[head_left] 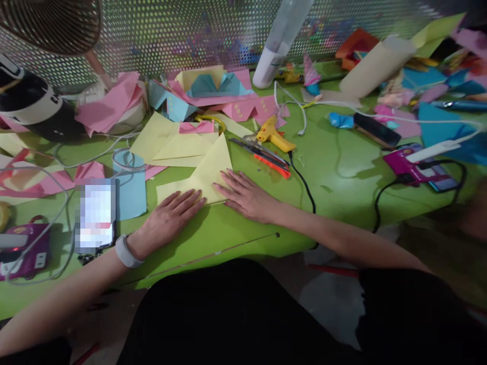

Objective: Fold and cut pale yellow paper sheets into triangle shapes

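A folded sheet of pale yellow paper [207, 175] lies on the green table, one pointed flap reaching up and away from me. My left hand [171, 215] rests flat on its near left edge, fingers stretched out. On its right side my right hand [247, 196] presses down, fingers spread. Both palms face the table, and neither hand grips anything. Just beyond the sheet lie more yellow sheets [167, 144] with a small pink folded strip [196, 127] on top. Scissors and an orange-handled cutter [272, 165] are right of the paper.
A yellow glue gun [274, 135] with a black cord lies beyond my right hand. At left are a phone [95, 215], blue paper [131, 195] and a purple power strip [30, 251]. Another power strip [409, 163], a cardboard tube [375, 66] and a bottle [279, 45] stand farther off.
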Demonstrator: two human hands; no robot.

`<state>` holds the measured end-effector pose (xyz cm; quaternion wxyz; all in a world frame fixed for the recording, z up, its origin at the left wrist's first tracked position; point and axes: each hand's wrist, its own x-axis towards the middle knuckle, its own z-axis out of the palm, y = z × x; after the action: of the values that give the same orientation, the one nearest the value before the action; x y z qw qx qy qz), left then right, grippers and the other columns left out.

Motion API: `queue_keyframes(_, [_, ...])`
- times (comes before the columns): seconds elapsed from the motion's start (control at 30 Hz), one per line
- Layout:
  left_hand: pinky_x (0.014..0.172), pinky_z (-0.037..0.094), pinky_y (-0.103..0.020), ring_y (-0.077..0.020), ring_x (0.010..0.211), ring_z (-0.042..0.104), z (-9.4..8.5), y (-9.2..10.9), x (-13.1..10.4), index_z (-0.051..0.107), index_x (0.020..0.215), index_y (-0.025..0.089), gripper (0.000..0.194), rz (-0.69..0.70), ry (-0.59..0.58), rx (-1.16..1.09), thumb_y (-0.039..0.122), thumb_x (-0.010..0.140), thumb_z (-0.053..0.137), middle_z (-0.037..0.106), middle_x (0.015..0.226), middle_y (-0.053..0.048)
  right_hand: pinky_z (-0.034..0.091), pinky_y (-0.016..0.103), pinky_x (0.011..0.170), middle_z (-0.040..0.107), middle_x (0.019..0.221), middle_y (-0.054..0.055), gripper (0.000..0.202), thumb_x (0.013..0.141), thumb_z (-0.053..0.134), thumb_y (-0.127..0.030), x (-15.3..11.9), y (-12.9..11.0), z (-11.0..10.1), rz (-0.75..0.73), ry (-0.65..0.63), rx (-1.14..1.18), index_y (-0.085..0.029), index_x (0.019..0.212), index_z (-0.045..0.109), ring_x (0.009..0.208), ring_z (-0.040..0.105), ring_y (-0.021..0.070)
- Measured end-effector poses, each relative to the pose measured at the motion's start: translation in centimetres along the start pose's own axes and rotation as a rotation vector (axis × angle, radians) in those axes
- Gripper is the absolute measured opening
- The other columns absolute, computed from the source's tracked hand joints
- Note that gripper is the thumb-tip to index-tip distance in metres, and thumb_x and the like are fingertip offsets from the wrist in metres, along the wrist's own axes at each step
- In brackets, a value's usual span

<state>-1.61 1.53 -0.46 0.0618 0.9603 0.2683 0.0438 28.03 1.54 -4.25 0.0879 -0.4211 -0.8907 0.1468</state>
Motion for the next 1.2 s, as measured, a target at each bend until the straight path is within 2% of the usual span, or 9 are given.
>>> queue_keyframes(0.13, [0.117, 0.038, -0.044, -0.0242, 0.146, 0.037, -0.2, -0.6, 0.2, 0.036, 0.152, 0.015, 0.066, 0.012, 0.011, 0.097, -0.002, 0.088, 0.037, 0.040, 0.157, -0.011, 0.020, 0.056, 0.125, -0.004, 0.166, -0.001, 0.059, 0.105, 0.029, -0.045, 1.4, 0.9, -0.3, -0.012, -0.022, -0.036, -0.031, 0.160, 0.011, 0.154, 0.009, 0.0306])
queue_keyframes(0.27, [0.118, 0.038, -0.044, -0.0225, 0.146, 0.037, 0.4, -1.0, 0.7, 0.037, 0.151, 0.016, 0.071, 0.021, 0.063, 0.107, -0.005, 0.083, 0.038, 0.043, 0.156, -0.010, 0.021, 0.056, 0.125, -0.006, 0.166, -0.003, 0.065, 0.104, 0.030, -0.049, 1.6, 1.2, -0.4, -0.020, -0.010, -0.048, -0.033, 0.159, 0.000, 0.154, 0.009, 0.0298])
queue_keyframes(0.4, [0.119, 0.037, -0.044, -0.0231, 0.146, 0.037, 0.6, -1.0, 0.8, 0.038, 0.151, 0.015, 0.070, 0.027, 0.080, 0.110, -0.004, 0.083, 0.039, 0.043, 0.155, -0.012, 0.017, 0.060, 0.125, -0.010, 0.167, -0.002, 0.075, 0.100, 0.032, -0.060, 1.6, 1.2, -0.3, 0.095, 0.018, -0.014, -0.034, 0.159, -0.007, 0.154, 0.005, 0.0339])
queue_keyframes(0.6, [0.117, 0.039, -0.046, -0.0246, 0.144, 0.040, 0.9, -1.0, 0.7, 0.040, 0.150, 0.015, 0.068, 0.060, 0.131, 0.114, -0.003, 0.084, 0.040, 0.046, 0.153, -0.013, 0.010, 0.065, 0.123, 0.003, 0.168, 0.008, 0.085, 0.097, 0.022, -0.070, 3.3, 1.2, -1.4, 0.254, 0.090, 0.229, -0.024, 0.160, -0.010, 0.154, 0.008, 0.0334])
queue_keyframes(0.77, [0.116, 0.041, -0.047, -0.0241, 0.143, 0.042, 1.1, -1.2, 0.5, 0.041, 0.149, 0.016, 0.066, 0.059, 0.150, 0.145, -0.002, 0.085, 0.039, 0.048, 0.152, -0.012, 0.010, 0.057, 0.126, 0.009, 0.168, 0.008, 0.088, 0.095, 0.021, -0.073, 5.4, 0.9, -2.0, 0.289, 0.100, 0.320, -0.023, 0.160, -0.010, 0.155, 0.009, 0.0288])
queue_keyframes(0.9, [0.116, 0.040, -0.047, -0.0253, 0.143, 0.042, 1.1, -1.5, 0.4, 0.041, 0.149, 0.015, 0.063, 0.029, 0.143, 0.171, -0.001, 0.088, 0.039, 0.047, 0.152, -0.014, 0.014, 0.059, 0.125, 0.010, 0.168, 0.006, 0.087, 0.095, 0.024, -0.073, 6.4, 1.0, -1.5, 0.251, 0.126, 0.319, -0.025, 0.160, -0.008, 0.155, 0.010, 0.0293])
queue_keyframes(1.03, [0.117, 0.039, -0.046, -0.0244, 0.144, 0.041, 1.2, -1.8, 0.2, 0.041, 0.149, 0.015, 0.061, 0.044, 0.146, 0.127, 0.001, 0.090, 0.039, 0.047, 0.152, -0.013, 0.014, 0.062, 0.124, 0.003, 0.169, 0.004, 0.079, 0.099, 0.024, -0.065, 5.7, 0.7, -1.2, 0.175, 0.172, 0.209, -0.028, 0.160, -0.010, 0.155, 0.006, 0.0309])
queue_keyframes(1.13, [0.117, 0.039, -0.046, -0.0232, 0.144, 0.041, 1.4, -1.7, 0.2, 0.041, 0.149, 0.016, 0.059, 0.045, 0.153, 0.090, 0.002, 0.092, 0.037, 0.047, 0.152, -0.013, 0.010, 0.060, 0.125, -0.001, 0.168, 0.002, 0.072, 0.103, 0.028, -0.055, 4.1, -0.2, -1.3, -0.012, 0.124, 0.045, -0.031, 0.159, -0.008, 0.155, 0.004, 0.0285])
queue_keyframes(1.2, [0.116, 0.040, -0.045, -0.0226, 0.143, 0.043, 1.5, -1.5, 0.3, 0.040, 0.150, 0.017, 0.052, 0.033, 0.148, 0.085, 0.011, 0.098, 0.036, 0.048, 0.152, -0.012, 0.011, 0.059, 0.125, 0.005, 0.167, 0.003, 0.070, 0.103, 0.031, -0.052, 3.1, -0.8, -1.2, -0.136, 0.069, -0.028, -0.029, 0.160, -0.004, 0.155, 0.007, 0.0268])
